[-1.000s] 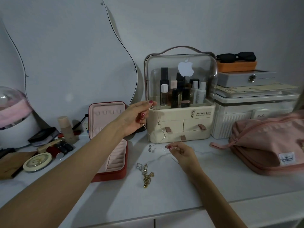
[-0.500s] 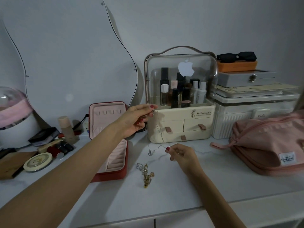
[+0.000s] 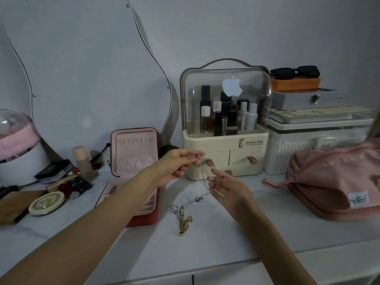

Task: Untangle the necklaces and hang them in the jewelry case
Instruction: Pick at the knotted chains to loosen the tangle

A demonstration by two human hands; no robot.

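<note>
- The open pink-lined, red-shelled jewelry case (image 3: 134, 171) stands at my left, lid upright, its hooks bare; nothing hangs there yet.
- My left hand (image 3: 176, 164) pinches the thin silver chain necklace (image 3: 200, 183) by its top, lower than a second ago.
- My right hand (image 3: 225, 189) has let go of the lower strand and now lies spread, fingers loose beneath the loops.
- So this chain seems nearly free; the gold-and-silver tangle (image 3: 182, 218) waits on the white countertop (image 3: 205, 243).

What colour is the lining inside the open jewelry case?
Pale pink lining, with a red outer shell; clearest in the head view.
</note>
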